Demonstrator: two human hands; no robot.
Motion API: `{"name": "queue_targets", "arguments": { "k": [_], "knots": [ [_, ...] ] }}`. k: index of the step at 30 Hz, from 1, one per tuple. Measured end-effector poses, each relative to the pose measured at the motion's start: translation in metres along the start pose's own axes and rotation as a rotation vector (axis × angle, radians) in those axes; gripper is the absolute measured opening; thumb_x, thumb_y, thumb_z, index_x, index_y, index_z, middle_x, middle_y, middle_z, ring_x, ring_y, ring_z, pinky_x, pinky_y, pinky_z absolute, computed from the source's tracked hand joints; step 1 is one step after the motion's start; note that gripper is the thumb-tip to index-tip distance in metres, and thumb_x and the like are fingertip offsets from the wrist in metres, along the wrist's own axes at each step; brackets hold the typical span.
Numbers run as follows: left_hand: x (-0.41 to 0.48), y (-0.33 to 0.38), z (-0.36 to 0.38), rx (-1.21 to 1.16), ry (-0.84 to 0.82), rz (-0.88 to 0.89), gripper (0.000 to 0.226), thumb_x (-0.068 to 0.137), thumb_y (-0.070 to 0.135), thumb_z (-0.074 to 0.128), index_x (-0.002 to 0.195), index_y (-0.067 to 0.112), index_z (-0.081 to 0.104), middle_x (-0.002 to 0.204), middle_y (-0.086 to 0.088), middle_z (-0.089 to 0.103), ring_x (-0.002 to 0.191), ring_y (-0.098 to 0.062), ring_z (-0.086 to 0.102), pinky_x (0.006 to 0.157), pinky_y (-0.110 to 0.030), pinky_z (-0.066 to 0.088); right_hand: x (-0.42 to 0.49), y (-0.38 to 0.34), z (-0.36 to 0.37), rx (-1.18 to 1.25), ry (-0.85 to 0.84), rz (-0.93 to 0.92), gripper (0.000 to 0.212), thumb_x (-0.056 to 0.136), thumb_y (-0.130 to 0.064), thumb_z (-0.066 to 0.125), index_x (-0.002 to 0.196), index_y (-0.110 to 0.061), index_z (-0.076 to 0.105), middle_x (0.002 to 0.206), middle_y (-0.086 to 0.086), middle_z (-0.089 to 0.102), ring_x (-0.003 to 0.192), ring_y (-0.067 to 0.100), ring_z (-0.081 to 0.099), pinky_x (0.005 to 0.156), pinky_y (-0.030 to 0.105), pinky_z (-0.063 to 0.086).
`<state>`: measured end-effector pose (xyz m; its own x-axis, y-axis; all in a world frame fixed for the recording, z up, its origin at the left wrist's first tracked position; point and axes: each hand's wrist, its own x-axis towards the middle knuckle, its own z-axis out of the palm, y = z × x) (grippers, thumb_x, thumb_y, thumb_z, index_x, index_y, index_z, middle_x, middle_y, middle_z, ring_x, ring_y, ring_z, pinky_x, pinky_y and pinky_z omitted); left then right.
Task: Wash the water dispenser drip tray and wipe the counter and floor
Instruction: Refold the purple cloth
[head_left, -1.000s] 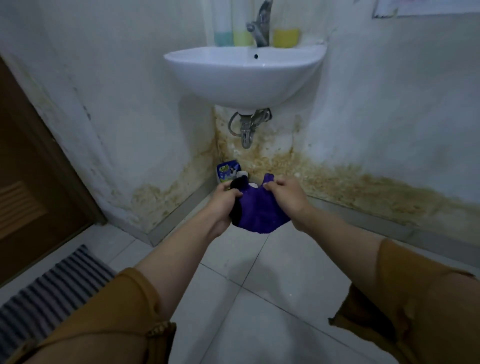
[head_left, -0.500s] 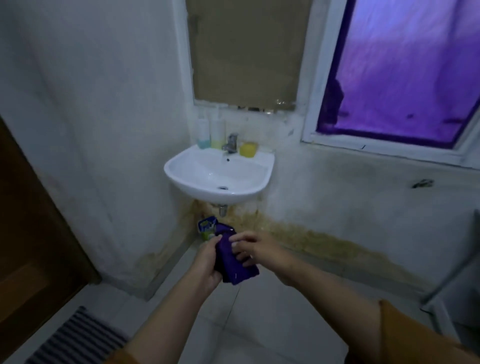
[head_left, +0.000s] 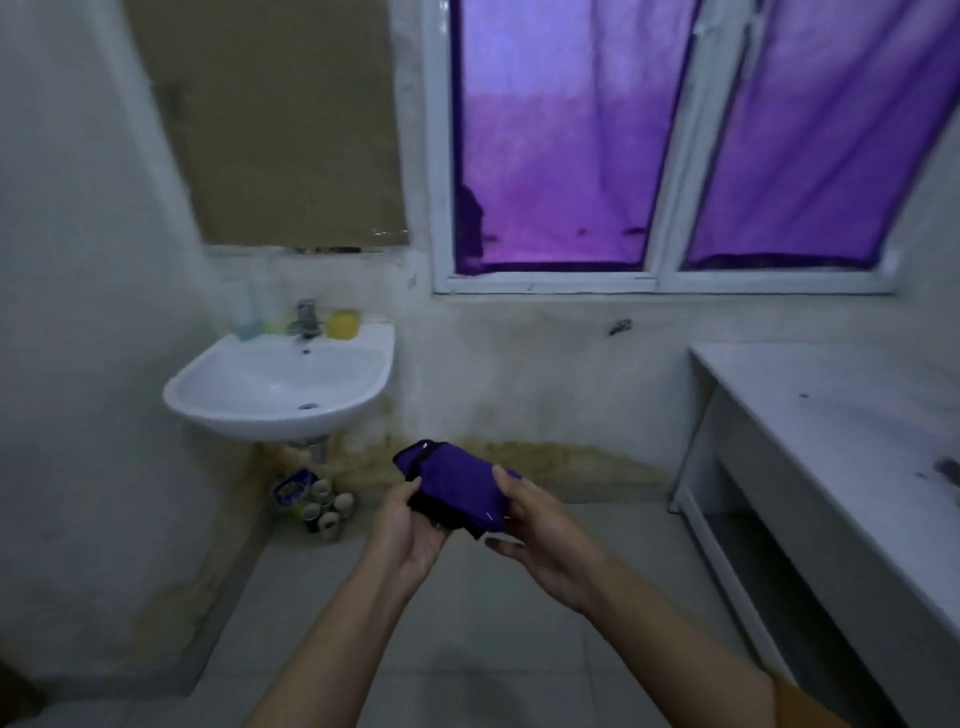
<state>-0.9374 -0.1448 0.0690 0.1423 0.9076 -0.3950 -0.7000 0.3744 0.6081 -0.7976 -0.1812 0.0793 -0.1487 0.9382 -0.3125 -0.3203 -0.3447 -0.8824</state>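
Observation:
A folded purple cloth (head_left: 457, 480) with a black underside is held in front of me above the tiled floor (head_left: 467, 613). My left hand (head_left: 410, 525) grips its left lower edge. My right hand (head_left: 540, 525) holds its right side, fingers curled around it. A white counter (head_left: 852, 415) runs along the right. A white wall-mounted sink (head_left: 280, 384) with a tap (head_left: 305, 318) hangs at the left. No drip tray is in view.
Under the sink stand a blue packet (head_left: 292, 488) and several small bottles (head_left: 327, 506). A yellow cup (head_left: 344, 323) and pale bottles sit on the sink's back rim. A window with a purple curtain (head_left: 675, 145) fills the upper right. The lower walls are stained.
My view has risen from the floor and swung right, so window and counter now show. The cloth has gone from hanging spread between both hands to a folded bundle held higher.

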Motion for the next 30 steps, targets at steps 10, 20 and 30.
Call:
{"name": "queue_targets", "arguments": {
  "k": [10,20,30],
  "knots": [
    [0.01,-0.086,0.099,0.267,-0.292,-0.315,0.031,0.096,0.035,0.047,0.093,0.008,0.062,0.074,-0.011,0.073,0.075,-0.023,0.068,0.057,-0.04,0.06,-0.052,-0.033,-0.112,0.154,0.497,-0.182,0.024,0.087,-0.002,0.051,0.106,-0.016,0.057,0.09,0.003,0.061,0.078,0.014,0.055,0.063,0.028,0.047],
    [0.035,-0.213,0.215,0.509,-0.405,-0.474,0.013,0.098,0.007,0.042,0.101,0.004,0.054,0.086,-0.012,0.065,0.054,-0.014,0.069,0.053,-0.026,0.058,-0.1,-0.056,-0.251,0.273,0.737,-0.32,0.025,0.089,-0.005,0.051,0.11,-0.017,0.057,0.095,0.005,0.062,0.079,0.014,0.057,0.054,0.021,0.046],
    [0.048,-0.379,0.347,0.747,-0.533,-0.57,0.04,0.098,0.005,0.041,0.138,0.007,0.04,0.116,-0.013,0.058,0.087,-0.02,0.061,0.058,-0.033,0.057,-0.165,-0.082,-0.438,0.226,1.037,-0.262,0.037,0.091,-0.001,0.05,0.127,-0.009,0.051,0.101,0.006,0.062,0.077,0.011,0.059,0.062,0.024,0.05]
  ]
}}
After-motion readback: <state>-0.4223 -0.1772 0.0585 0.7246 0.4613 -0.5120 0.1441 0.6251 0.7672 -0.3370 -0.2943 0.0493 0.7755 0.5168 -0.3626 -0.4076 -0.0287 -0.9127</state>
